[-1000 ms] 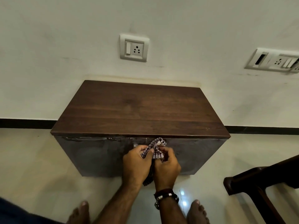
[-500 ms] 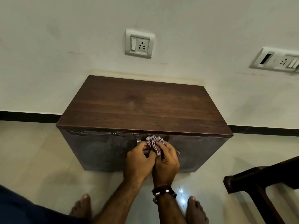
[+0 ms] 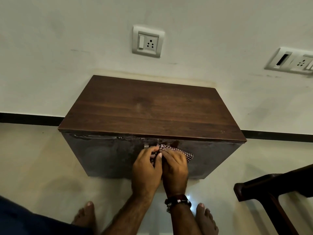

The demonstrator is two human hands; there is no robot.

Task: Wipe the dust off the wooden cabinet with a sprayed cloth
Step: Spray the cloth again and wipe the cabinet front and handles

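Note:
A dark wooden cabinet [image 3: 152, 109] stands against the wall, its top bare and its front face streaked. A checkered cloth [image 3: 187, 154] lies against the upper front face, just right of a small metal handle [image 3: 146, 146]. My right hand [image 3: 175, 167] lies over the cloth with fingers spread, pressing it to the front. My left hand [image 3: 146, 168] sits right beside it, thumb and fingers pinching the cloth's left end. Most of the cloth is hidden under both hands.
A dark wooden chair arm [image 3: 274, 189] juts in at the lower right. My bare feet [image 3: 85, 216] stand on the pale tiled floor in front of the cabinet. Two switch-and-socket plates [image 3: 147, 41] are on the wall above.
The cloth was bunched up between both hands near the top edge; now it is spread to the right under my right hand, flat against the cabinet front.

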